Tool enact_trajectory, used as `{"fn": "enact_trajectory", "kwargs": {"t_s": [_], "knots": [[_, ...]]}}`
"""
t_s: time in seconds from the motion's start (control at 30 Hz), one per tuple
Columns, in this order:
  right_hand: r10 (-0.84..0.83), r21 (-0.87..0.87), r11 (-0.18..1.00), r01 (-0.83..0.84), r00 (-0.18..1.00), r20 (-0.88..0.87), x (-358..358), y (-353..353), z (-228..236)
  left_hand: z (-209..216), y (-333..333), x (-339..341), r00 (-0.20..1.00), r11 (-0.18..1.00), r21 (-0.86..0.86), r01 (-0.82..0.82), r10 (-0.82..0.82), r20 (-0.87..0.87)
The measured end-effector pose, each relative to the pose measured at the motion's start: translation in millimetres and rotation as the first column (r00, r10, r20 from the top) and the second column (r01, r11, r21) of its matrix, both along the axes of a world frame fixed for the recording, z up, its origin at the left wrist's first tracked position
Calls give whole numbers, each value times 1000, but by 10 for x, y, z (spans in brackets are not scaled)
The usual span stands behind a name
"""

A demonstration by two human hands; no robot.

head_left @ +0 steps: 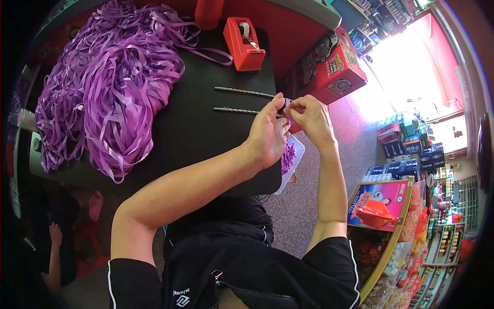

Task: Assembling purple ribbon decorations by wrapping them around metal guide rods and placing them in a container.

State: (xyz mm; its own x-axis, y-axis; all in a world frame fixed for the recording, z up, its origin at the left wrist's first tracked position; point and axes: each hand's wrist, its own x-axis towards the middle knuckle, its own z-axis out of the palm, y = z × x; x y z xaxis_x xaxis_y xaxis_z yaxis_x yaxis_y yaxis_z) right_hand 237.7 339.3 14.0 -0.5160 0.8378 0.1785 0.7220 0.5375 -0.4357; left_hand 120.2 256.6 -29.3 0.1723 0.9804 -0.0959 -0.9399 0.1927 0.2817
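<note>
Two spiral metal rods (234, 109), like long drill bits, lie side by side at the black table's right edge. My left hand (265, 135) is at their right ends, thumb raised and fingers bent inward; what its fingertips hold is hidden. Facing it, my right hand (312, 121) pinches a bit of purple ribbon (289, 105) between thumb and fingers. Under my hands, partly covered by the left one, a white plastic tub (297, 156) holds small purple ribbon pieces (287, 157). A big heap of purple ribbon strips (128, 87) covers the table's left side.
A red tape dispenser (244, 45) stands at the back of the black table (200, 131). Beyond the right edge is a red carton (334, 67). Shelves of goods (442, 242) and stacked boxes (406, 144) line the right. Another person's arm (54, 252) shows at lower left.
</note>
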Motion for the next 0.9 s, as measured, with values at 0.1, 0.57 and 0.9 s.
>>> {"fn": "enact_trajectory", "kwargs": {"t_s": [0.1,0.57,0.9], "knots": [[-27,-20,999,27,1000,-10,11,4,6,28,1,13,1000,1000,-8,1,-1,-7],[-106,-105,989,106,994,3,-36,2,35,8,-11,2,1000,1000,10,9,-9,5],[-129,-177,976,129,992,9,-219,72,232,81,-19,-6,1000,1000,-23,-7,6,-27]]}}
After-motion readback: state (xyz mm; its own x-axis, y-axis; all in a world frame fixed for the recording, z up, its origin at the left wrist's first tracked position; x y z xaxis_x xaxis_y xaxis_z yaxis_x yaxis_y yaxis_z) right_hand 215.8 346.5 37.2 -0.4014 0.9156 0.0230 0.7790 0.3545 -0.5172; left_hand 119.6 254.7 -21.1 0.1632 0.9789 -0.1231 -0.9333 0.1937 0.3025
